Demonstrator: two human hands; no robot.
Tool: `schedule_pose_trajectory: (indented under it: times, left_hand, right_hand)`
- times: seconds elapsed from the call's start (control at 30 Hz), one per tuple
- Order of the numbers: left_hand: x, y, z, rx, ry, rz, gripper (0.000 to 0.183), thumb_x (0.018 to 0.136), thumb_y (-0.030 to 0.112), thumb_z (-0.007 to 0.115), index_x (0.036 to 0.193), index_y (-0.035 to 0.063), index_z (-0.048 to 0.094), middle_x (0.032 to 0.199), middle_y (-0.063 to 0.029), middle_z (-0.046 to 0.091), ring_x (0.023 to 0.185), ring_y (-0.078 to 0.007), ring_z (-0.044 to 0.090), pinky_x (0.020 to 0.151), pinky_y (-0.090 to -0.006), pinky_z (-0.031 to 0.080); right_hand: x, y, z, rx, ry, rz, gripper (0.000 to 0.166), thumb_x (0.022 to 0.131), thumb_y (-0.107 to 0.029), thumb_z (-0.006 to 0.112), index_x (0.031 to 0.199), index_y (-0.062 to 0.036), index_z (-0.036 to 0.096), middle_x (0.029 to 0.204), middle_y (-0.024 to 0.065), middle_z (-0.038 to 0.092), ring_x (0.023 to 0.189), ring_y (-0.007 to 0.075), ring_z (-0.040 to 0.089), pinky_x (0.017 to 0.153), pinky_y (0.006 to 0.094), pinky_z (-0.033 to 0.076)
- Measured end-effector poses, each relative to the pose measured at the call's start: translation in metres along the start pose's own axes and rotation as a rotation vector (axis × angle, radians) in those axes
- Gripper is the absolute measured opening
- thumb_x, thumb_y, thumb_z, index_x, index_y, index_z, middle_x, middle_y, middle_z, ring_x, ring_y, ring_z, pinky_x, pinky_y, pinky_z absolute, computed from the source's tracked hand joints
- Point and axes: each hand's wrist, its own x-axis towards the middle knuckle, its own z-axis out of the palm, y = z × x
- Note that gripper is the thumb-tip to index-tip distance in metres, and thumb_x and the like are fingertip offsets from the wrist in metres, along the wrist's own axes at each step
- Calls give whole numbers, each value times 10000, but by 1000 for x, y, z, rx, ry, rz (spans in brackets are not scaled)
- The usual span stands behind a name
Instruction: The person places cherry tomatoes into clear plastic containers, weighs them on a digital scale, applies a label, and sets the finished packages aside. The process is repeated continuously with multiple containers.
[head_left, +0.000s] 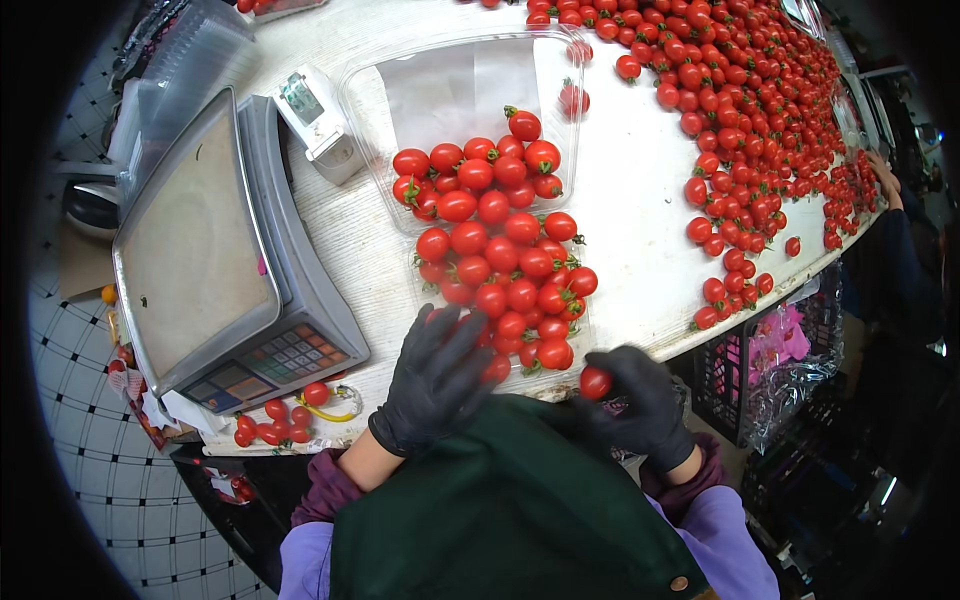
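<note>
Cherry tomatoes (502, 255) fill the near half of an open clear plastic clamshell box and spill over into its far half, the lid (457, 82), where a whitish paper lies. My left hand (439, 375), in a black glove, rests with spread fingers on the near left corner of these tomatoes. Between the fingertips of my right hand (637, 397), also gloved in black, is a single cherry tomato (595, 382), held just off the table's front edge, right of the box.
A grey weighing scale (195, 240) stands at the left, with a small white device (319, 124) behind it. Loose tomatoes (274, 427) lie near its front. A large tomato heap (735, 112) covers the right. Below the edge hangs a black crate (757, 360). Another person's hand (885, 180) is far right.
</note>
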Motion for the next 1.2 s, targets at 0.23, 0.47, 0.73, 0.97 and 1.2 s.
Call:
schedule_pose_trajectory:
  times: [0.23,0.47,0.73,0.97,1.2]
  left_hand:
    - [7,3,-1,-146,135,-77,623,702,142,680,1257,23,424,1347,-241,358,1246,-427,346,1007,-560,283]
    - [31,0,7,-122,231,-323,895,673,180,718,1395,4,219,1417,-264,199,1311,-442,215,1047,-488,245]
    - [31,-8,8,-176,309,-419,958,672,254,751,1409,12,187,1418,-260,210,1315,-435,207,1056,-500,214]
    - [27,-14,10,-111,282,-270,928,674,292,748,1389,11,229,1400,-252,255,1310,-416,236,1058,-489,216]
    - [26,-16,1,-248,351,-353,830,759,380,668,1380,11,259,1411,-249,239,1316,-414,232,1065,-484,214]
  right_hand:
    - [57,-17,-4,256,117,-10,633,695,52,642,1287,0,425,1115,156,563,956,232,570,773,305,456]
    - [153,-1,39,-412,321,-356,420,786,-125,607,1180,-12,517,1239,190,466,1090,331,485,874,407,420]
    - [111,-28,22,-168,-194,-408,358,751,-164,638,1091,-72,579,1205,164,473,1071,325,483,896,417,396]
    - [140,-3,40,-326,132,-246,466,781,-260,629,1167,-21,524,1214,204,480,1127,380,434,920,458,355]
    - [119,-14,15,139,-104,-468,254,752,-121,666,986,-49,598,1051,111,576,1027,267,540,937,441,374]
